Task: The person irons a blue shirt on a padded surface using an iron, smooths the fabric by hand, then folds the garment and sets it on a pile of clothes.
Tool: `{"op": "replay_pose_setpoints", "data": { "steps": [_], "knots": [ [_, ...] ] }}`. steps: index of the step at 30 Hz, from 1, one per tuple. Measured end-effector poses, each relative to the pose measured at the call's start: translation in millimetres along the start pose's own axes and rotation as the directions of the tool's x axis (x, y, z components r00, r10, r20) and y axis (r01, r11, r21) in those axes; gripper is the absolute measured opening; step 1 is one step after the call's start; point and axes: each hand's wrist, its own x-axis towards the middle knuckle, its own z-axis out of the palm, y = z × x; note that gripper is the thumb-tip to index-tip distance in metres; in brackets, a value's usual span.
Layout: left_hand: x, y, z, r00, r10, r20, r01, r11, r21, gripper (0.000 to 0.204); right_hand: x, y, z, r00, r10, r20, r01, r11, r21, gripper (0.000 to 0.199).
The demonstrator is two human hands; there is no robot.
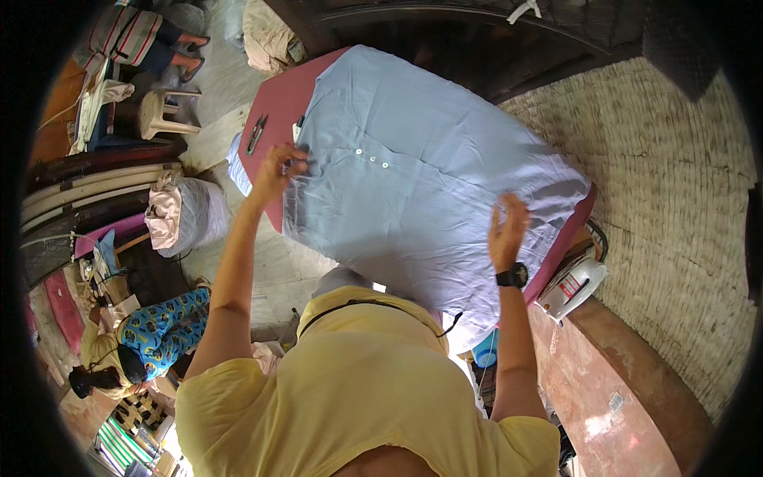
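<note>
A light blue garment (373, 207) lies spread over a maroon-covered ironing board (274, 99). Three small white buttons (372, 159) sit along its placket. My left hand (283, 168) is over the garment's left edge, fingers bent and slightly apart, with nothing visible in them. Over the right part of the cloth is my right hand (509, 226), its fingers raised and spread. Whether either hand touches the fabric is hard to tell. Thread snips (256, 134) rest on the bare maroon cover beyond my left hand, beside a small white-and-black item (298, 129).
An iron (574, 288) stands by the board's right end. At left are a plastic-wrapped bundle (199, 211) and a cream plastic stool (163, 114). One person (159, 330) is at lower left; another (151, 40) is at upper left. A dark metal structure (477, 40) lines the far side.
</note>
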Motion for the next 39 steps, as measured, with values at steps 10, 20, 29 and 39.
{"op": "replay_pose_setpoints", "data": {
  "steps": [10,20,29,39],
  "knots": [
    [-17.3,25.7,-24.1,1.000,0.002,0.012,-0.009,0.818,0.576,0.041,-18.8,-40.3,46.7,0.982,0.138,-0.132,-0.166,0.958,-0.234,0.035],
    [17.9,-89.6,-46.6,0.892,-0.138,-0.430,0.260,0.935,0.240,0.033,-3.2,-71.8,54.3,0.960,0.175,-0.219,-0.186,0.982,-0.034,0.030],
    [-27.9,45.2,1.7,0.984,-0.181,0.006,0.160,0.856,-0.492,0.021,15.9,-264.7,85.1,0.942,0.264,0.208,-0.320,0.519,0.792,0.027],
    [31.9,114.9,102.1,0.969,0.247,0.025,-0.233,0.938,-0.256,0.021,45.3,-180.9,90.7,0.866,0.479,0.142,-0.470,0.685,0.557,0.023]
  ]
}}
